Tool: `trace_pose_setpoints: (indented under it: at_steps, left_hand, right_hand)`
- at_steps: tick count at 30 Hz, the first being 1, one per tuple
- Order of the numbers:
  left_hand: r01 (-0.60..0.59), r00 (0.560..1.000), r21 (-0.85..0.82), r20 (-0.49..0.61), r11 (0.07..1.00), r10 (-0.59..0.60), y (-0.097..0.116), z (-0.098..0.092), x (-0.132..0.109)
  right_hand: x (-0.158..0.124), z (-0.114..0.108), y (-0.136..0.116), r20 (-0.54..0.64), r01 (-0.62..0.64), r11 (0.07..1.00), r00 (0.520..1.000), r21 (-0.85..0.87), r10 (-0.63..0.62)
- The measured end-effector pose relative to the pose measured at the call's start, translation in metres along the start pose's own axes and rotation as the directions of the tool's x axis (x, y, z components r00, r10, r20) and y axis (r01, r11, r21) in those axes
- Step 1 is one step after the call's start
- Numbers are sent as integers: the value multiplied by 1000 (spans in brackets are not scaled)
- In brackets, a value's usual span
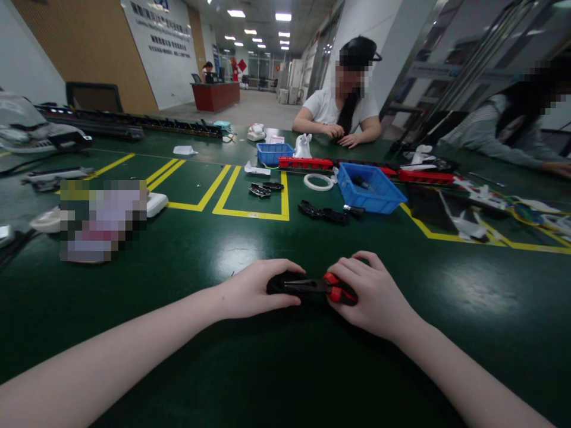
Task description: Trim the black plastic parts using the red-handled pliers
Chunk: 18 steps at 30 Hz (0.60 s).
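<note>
My right hand (368, 294) is wrapped round the red-and-black handles of a pair of long-nose pliers (336, 289). The pliers' dark jaws point left and lie over a black part (277, 284). That part sits between the thumb and fingers of my left hand (256, 288), which closes round it from the left. The part's exact kind is too dark to make out, and whether the jaws grip it I cannot tell. Beyond my hands, several black pieces (323, 212) lie on the green table (250, 368).
A blue bin (372, 190) stands ahead on the right, with a smaller blue bin (274, 154) behind it. Between them lies a white ring (318, 182). A long red strip (306, 163) crosses the table. A co-worker (343, 107) sits opposite, another person (504, 128) at right.
</note>
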<state>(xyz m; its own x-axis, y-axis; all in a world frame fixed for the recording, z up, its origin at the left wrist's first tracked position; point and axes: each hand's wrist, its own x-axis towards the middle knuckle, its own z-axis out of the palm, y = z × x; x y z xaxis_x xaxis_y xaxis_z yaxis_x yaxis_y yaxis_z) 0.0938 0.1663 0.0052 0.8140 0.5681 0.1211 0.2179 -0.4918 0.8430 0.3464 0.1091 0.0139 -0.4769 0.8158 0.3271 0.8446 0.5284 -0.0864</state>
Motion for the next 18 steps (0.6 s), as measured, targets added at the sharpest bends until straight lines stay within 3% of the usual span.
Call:
trace_pose_setpoints:
  at_steps: [18]
  left_hand:
    - [5,1000,17,14,1000,-5,3,-2,-1]
  right_hand:
    - [0,-10,5,-5,31,997,1000,-67,-31]
